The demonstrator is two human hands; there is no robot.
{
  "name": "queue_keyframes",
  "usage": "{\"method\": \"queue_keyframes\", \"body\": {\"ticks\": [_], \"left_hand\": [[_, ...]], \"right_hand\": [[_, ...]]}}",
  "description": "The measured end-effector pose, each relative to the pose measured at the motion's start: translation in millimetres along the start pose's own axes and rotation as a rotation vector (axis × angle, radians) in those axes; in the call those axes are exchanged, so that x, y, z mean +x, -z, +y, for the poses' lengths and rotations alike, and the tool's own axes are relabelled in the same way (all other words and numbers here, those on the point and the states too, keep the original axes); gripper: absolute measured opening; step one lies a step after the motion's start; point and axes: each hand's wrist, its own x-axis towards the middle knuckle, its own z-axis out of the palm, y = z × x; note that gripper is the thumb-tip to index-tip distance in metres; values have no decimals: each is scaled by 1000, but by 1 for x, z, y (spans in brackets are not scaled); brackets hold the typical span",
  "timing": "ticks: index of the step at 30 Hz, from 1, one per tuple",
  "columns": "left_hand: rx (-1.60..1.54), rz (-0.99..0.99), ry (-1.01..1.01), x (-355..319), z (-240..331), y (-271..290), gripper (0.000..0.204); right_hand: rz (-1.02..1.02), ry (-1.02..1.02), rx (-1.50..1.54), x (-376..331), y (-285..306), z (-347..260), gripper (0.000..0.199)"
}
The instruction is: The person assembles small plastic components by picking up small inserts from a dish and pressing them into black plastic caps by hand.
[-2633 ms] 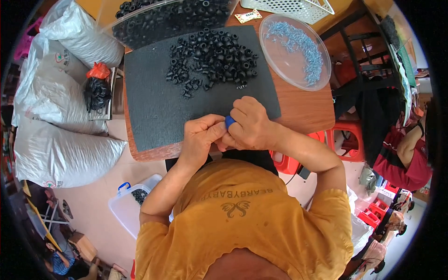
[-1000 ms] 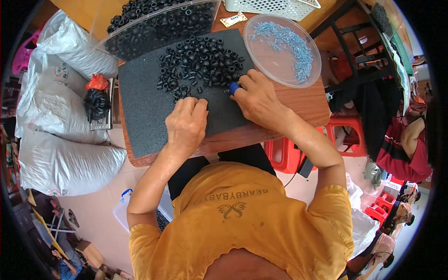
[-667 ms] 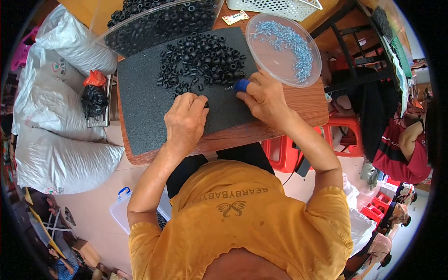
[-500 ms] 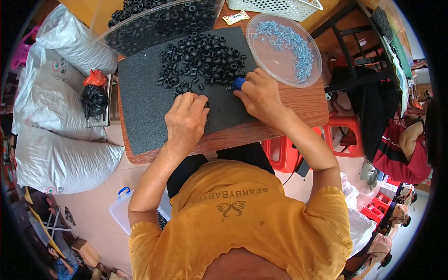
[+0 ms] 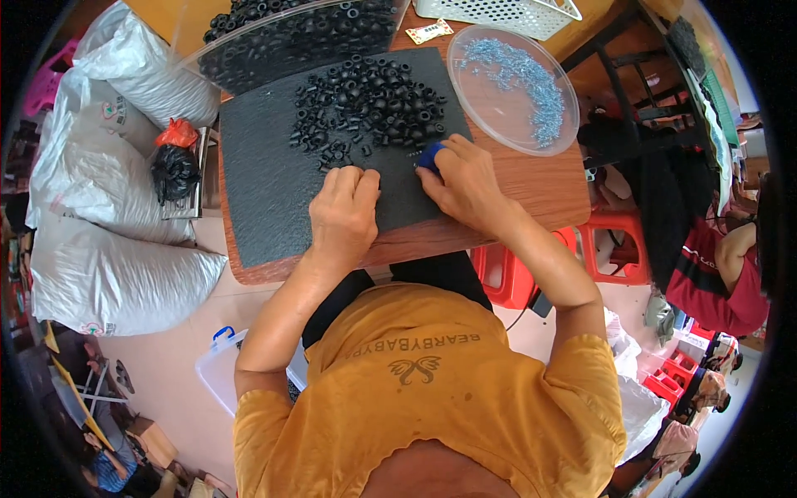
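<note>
My left hand rests at the near part of a dark grey mat, its fingers curled in a pinch. A bit of a small black part shows at its fingertips; most of it is hidden. My right hand grips a short blue-handled tool, whose thin metal tip points left toward the left hand. Beyond both hands lies a heap of small black plastic parts, some ring-shaped and some rounded. A few loose ones lie just past my left fingertips.
A clear tub full of black parts stands behind the mat. To the right sits a round clear tray with small bluish metallic pieces. A white basket and a small wrapped packet lie beyond. White sacks stand left; red stools right.
The whole view has shifted slightly to the right. My left hand has turned a little and moved slightly right; my right hand still holds the blue-handled tool.
</note>
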Motion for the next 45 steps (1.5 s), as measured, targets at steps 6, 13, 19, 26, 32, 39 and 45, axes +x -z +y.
{"method": "queue_keyframes", "body": {"ticks": [6, 13, 19, 26, 32, 39, 45], "left_hand": [[-856, -46, 588, -1, 1, 14, 20], [-1295, -35, 752, 1, 8, 23, 17], [-1411, -3, 771, -2, 16, 25, 23], [-1341, 22, 735, -10, 21, 27, 24], [-1550, 49, 808, -18, 24, 27, 22], [-1517, 85, 818, -31, 24, 29, 20], [-1564, 74, 842, -49, 19, 29, 20]], "right_hand": [[24, -170, 355, 1, 7, -30, 22], [-204, -477, 689, 13, 26, -48, 25], [-220, -614, 797, 15, 20, -53, 26], [-163, -628, 862, 12, 20, -59, 30], [-77, -595, 777, 9, 16, -70, 31], [-163, -678, 891, 13, 12, -76, 28], [-215, -751, 1020, 8, 2, -85, 26]]}}
